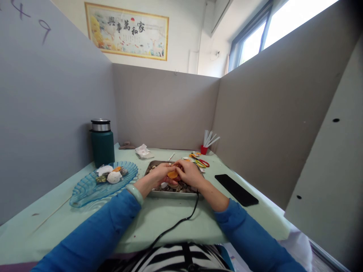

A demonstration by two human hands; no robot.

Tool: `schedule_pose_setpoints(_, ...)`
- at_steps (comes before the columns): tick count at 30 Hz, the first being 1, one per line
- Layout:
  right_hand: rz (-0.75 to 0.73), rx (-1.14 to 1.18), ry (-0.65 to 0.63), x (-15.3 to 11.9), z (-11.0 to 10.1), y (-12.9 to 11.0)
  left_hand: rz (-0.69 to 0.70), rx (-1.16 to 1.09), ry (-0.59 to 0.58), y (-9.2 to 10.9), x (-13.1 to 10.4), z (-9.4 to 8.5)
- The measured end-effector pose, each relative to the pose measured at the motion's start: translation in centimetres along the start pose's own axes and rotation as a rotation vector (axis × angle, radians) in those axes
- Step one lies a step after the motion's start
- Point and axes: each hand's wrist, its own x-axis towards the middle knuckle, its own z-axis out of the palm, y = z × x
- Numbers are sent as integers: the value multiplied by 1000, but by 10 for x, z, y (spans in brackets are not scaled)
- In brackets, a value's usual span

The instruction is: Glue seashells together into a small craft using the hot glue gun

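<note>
An orange shell-like piece [172, 174] is held between my two hands, above a metal tray [170, 194] filled with shells and small stones. My left hand [160, 174] has its fingers curled under and beside the piece. My right hand [187, 173] pinches at its upper right side, with the fingertips of both hands close together. Left of the tray, a blue scalloped plate [85, 189] carries a white shell [114, 177], an orange piece [117, 169] and several other shells.
A green bottle [102, 147] stands at the back left. Behind the tray are crumpled tissue [143, 151], yellow-red pliers [202, 163] and a red cup [203, 150] of white sticks. A black flat object [236, 189] lies right; a black cable [172, 227] crosses the front.
</note>
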Motion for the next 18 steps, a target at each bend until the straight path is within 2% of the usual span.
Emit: schedule_pose_setpoints(18,8,-18,-12,0,-2,-2,-18,21,28,1,-1,2)
